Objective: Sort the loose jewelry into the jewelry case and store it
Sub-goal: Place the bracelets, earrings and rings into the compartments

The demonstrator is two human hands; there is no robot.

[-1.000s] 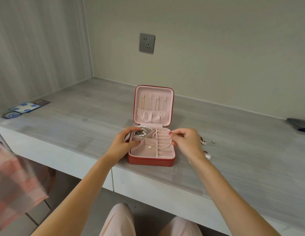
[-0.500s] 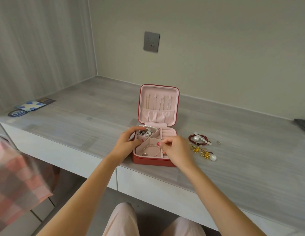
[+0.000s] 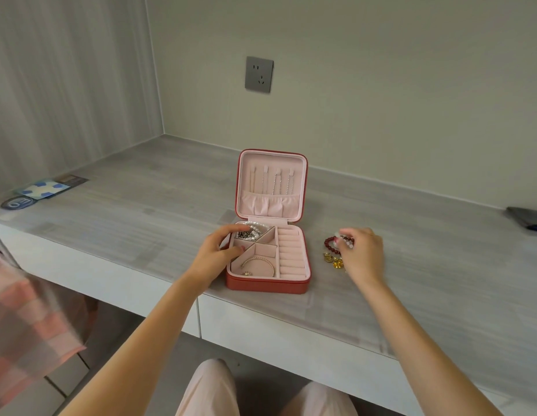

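A red jewelry case (image 3: 267,285) with a pink lining stands open on the grey counter, its lid upright. A pearl strand (image 3: 255,229) fills the back-left compartment. A gold bangle (image 3: 259,264) lies in the front-left one. My left hand (image 3: 217,253) grips the case's left wall, thumb and forefinger curled over the rim. To the right of the case lie a red bead bracelet (image 3: 330,243) and gold earrings (image 3: 334,260). My right hand (image 3: 362,254) is over them, its fingertips pinching the bracelet's far side; the hand is blurred.
A grey wall socket (image 3: 259,74) is behind the case. Blue-and-white cards (image 3: 44,189) lie at the counter's far left. A dark object (image 3: 527,219) sits at the right edge. White drawer fronts run below the counter, with pink checked cloth (image 3: 27,319) at lower left.
My right hand let the gold bangle drop into the front-left compartment, then swung right to the loose jewelry and took hold of the bead bracelet. My left hand stayed on the case.
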